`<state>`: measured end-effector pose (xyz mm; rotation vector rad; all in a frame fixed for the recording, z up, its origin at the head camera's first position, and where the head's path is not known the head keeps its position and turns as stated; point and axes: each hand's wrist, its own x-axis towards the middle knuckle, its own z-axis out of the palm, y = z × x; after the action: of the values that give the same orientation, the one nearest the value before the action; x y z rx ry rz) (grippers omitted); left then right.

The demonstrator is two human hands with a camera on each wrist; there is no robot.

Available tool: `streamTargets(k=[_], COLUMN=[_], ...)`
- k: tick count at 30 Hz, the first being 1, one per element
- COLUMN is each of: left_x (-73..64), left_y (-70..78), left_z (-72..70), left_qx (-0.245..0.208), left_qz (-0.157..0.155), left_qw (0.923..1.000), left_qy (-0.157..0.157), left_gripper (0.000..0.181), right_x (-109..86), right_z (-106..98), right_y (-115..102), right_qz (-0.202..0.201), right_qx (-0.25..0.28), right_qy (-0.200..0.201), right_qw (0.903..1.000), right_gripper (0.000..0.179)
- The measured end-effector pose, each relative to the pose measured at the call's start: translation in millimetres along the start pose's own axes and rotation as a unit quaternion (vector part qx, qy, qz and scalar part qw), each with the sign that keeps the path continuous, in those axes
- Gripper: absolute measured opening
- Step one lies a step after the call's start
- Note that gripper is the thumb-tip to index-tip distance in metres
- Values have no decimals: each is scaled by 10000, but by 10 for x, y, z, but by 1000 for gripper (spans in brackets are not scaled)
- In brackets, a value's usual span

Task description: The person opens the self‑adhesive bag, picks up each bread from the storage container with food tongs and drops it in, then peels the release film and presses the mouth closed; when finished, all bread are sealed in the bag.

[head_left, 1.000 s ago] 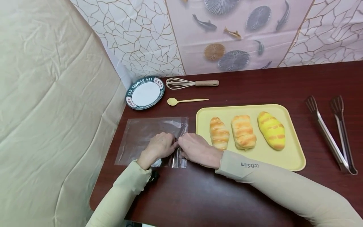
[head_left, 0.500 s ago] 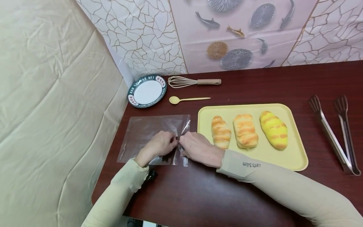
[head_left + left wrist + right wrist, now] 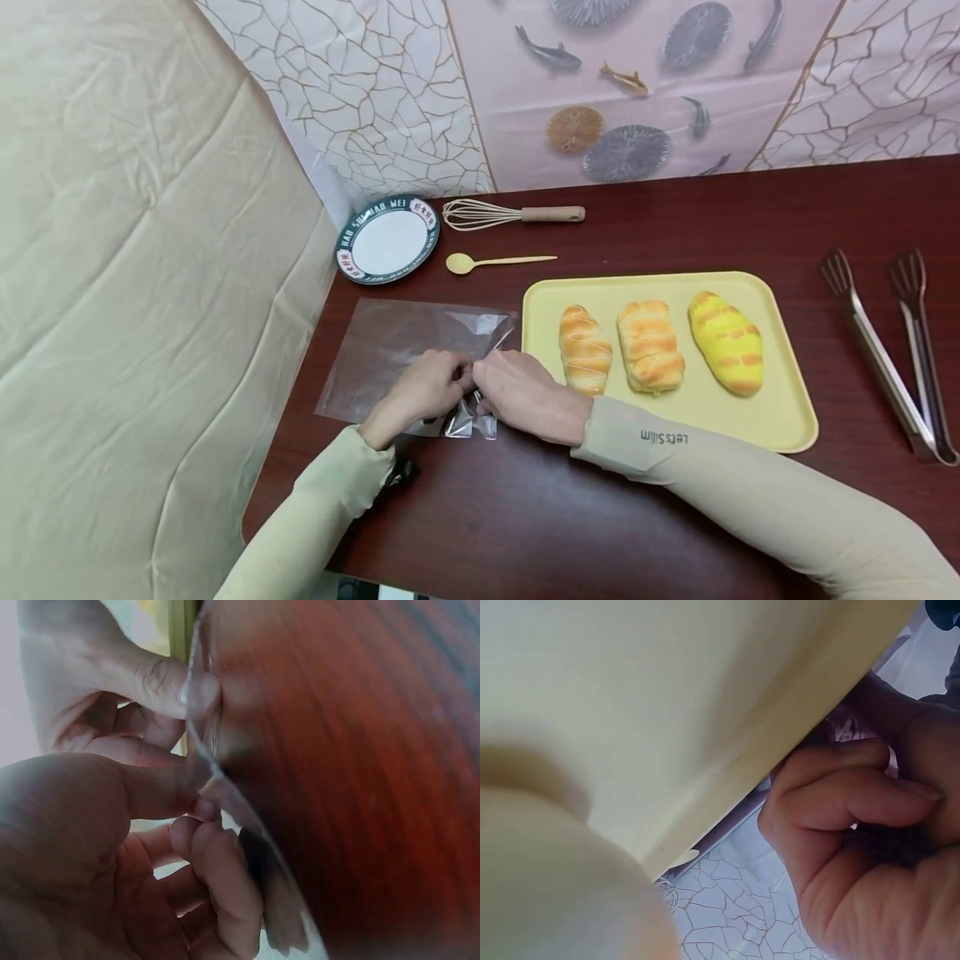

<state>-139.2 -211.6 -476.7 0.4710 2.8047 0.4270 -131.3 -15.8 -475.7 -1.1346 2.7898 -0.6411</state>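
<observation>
A clear plastic bag (image 3: 390, 333) lies flat on the dark red table, its right end creased and raised between the two hands. My left hand (image 3: 423, 387) pinches the bag near that end with thumb and curled fingers; the left wrist view shows the film's edge (image 3: 262, 832) running past the fingertips. Right against it, my right hand (image 3: 525, 392) pinches the same end from the other side. In the right wrist view the right hand's fingers (image 3: 840, 795) are curled in, and the film they grip is mostly hidden.
Right of the bag, a yellow tray (image 3: 705, 425) holds a drizzled roll (image 3: 585, 350), a braided bread (image 3: 649, 346) and a yellow bread (image 3: 725, 342). Behind lie a plate (image 3: 388, 242), a whisk (image 3: 551, 214) and a spoon (image 3: 461, 263). Metal tongs (image 3: 888, 367) rest far right.
The bag's right end has bunched up more and its far corner has shifted right. Both hands stay together at that end, still pinching it.
</observation>
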Motion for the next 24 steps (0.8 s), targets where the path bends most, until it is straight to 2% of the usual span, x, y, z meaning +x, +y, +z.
streamTargets(k=[5,10,11,14,16,17,18,19,21,22,24], left_x=[-18,-12,-51,-77,-156,-212,-232,-286,-388,-423,-446], left_y=[-54,-142,-91,-185,-84,-5,12,107,332,397,450], left_z=[-6,-4,-67,-44,-140,-213,-226,-304,-473,-525,-551], left_qx=[-276,-317,-374,-468,-456,-427,-341,-281,-59,-1,185], left_qz=[-122,-150,-115,131,261,355,405,462,466,504,590], left_qw=[9995,9981,9974,9928,9905,9895,9890,9889,9901,9900,9887], left_qy=[114,503,611,1097,1272,1331,1379,1381,1324,1318,1368], left_gripper=[34,31,29,21,14,13,15,17,22,22,17], right_x=[-57,-35,-28,-32,-66,-94,-129,-159,-213,-232,-258], right_z=[-215,-90,-33,21,-36,-112,-206,-296,-463,-521,-578], right_y=[-142,-52,-13,29,-10,-62,-128,-196,-334,-391,-465], right_qz=[124,256,211,149,97,112,112,94,58,40,-36], right_qx=[185,61,-44,-169,-207,-208,-237,-338,-713,-938,-1412], right_qy=[-156,-235,-200,-151,-38,-7,32,64,134,130,123], right_qw=[9996,9994,9996,9996,9997,9997,9997,9994,9973,9955,9899], right_gripper=[23,32,33,35,32,30,28,24,14,10,13])
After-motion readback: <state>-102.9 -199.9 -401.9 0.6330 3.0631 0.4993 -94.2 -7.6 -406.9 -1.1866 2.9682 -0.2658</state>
